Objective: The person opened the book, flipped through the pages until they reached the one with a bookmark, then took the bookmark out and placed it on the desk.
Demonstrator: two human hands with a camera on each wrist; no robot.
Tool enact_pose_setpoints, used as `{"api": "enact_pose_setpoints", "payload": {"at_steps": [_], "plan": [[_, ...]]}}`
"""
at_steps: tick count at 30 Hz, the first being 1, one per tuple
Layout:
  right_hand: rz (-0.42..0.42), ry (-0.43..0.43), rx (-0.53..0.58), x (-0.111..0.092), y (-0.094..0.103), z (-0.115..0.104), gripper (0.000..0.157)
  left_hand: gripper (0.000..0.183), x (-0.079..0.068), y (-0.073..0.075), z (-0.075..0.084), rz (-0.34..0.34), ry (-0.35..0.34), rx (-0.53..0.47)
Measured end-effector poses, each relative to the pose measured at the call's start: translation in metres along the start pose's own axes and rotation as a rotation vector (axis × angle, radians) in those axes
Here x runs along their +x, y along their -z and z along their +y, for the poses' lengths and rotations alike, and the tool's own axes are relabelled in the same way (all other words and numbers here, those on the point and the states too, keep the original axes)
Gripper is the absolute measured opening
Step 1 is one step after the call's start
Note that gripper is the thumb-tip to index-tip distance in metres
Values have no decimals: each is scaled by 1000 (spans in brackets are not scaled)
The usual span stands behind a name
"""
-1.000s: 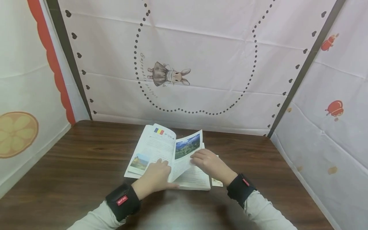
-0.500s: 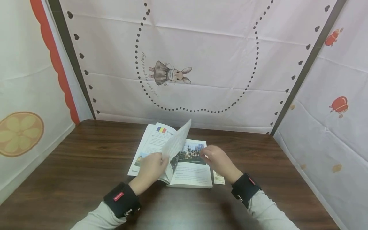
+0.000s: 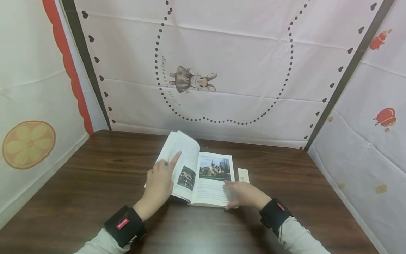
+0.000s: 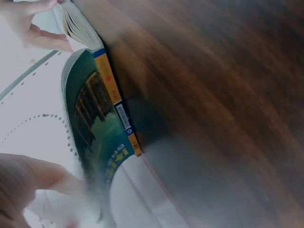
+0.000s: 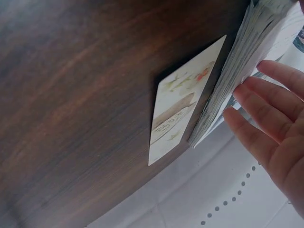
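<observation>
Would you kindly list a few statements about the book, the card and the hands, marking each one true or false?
1. The book is open. True.
2. The card lies to the left of the book. False: the card lies to its right.
3. The left hand is at the left-hand pages. True.
4. The picture on the right page shows a beach. False: that picture shows a building and trees.
5. The right hand is at the book's right side. True.
</observation>
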State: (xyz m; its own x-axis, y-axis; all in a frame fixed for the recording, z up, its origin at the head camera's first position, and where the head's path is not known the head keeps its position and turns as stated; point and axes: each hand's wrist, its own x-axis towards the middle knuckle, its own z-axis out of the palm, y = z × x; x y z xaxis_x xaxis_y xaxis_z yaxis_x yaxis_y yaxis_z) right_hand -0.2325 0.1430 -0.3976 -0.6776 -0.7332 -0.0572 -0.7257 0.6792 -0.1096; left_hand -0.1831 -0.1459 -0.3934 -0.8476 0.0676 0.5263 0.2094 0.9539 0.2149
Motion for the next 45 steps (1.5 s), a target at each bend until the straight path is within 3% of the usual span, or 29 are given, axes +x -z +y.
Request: {"api": "enact_pose_setpoints", "payload": {"at_steps": [2,4,9,11,14,19,24,26,31,37,45], "plan": [[-1,1,9,0,1,0,72,89,0,-2,-1,-23,-25,60],[-7,3,31,1,2,0,70,83,0,-4,-3,-75,-97,89],[-38,-7,122,4,3,1,65,60,-4,-8,-5,-307,-458,38],[-52,-10,151,5,4,2,63,52,-7,-7,-3,-401,-513,-1],[-71,5,171,7,6,4,59,48,-9,-5,-1,-457,-463,-8],[-82,32,198,9,10,6,50,53,-9,-1,4,-468,-316,-10],[-62,95,187,8,10,4,19,51,-10,-2,9,-531,-217,-58],[-44,119,148,7,9,3,9,49,-12,-3,11,-559,-193,-71],[26,125,31,3,10,0,4,37,-14,-5,19,-579,-173,-82],[250,187,-74,3,20,-1,8,36,-11,-3,33,-568,-150,-65],[641,360,-159,9,32,-17,16,69,-4,-10,42,-521,-114,-40]]}}
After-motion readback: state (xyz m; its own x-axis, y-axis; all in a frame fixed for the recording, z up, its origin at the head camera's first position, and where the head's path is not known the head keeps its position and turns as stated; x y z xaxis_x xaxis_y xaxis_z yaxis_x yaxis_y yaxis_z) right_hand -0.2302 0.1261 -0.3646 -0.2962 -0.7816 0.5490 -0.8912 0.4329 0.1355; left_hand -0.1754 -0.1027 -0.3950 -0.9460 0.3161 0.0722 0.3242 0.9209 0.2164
